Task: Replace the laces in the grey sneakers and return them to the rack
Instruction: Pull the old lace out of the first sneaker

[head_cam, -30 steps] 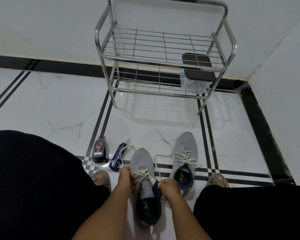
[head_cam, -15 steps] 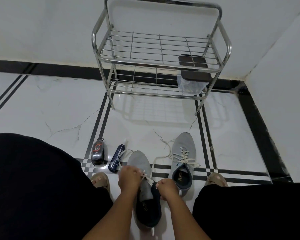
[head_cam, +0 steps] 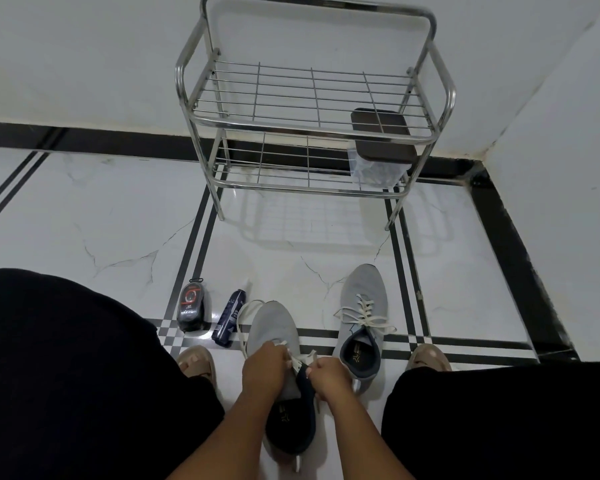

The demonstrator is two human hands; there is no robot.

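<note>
Hands closer together than a second ago, both now bunched over the tongue of the near grey sneaker. Left hand, fingers curled, pinches the white lace at the top eyelets; right hand, fingers curled, grips the lace and collar edge on the other side. Hands nearly touching. Lace loop still trails off the shoe's left side onto the floor.

Second grey sneaker: on the tiled floor just right of the first, already laced, unmoved, toe toward the rack.

Steel rack: two wire shelves, against the wall, well apart from the shoes. Clear container with dark lid on its lower shelf, right end.

Shoe-polish sponge and dark spray bottle: lying left of the near sneaker, side by side.

Black-clad knees flank the shoes; sandalled feet at each side.
</note>
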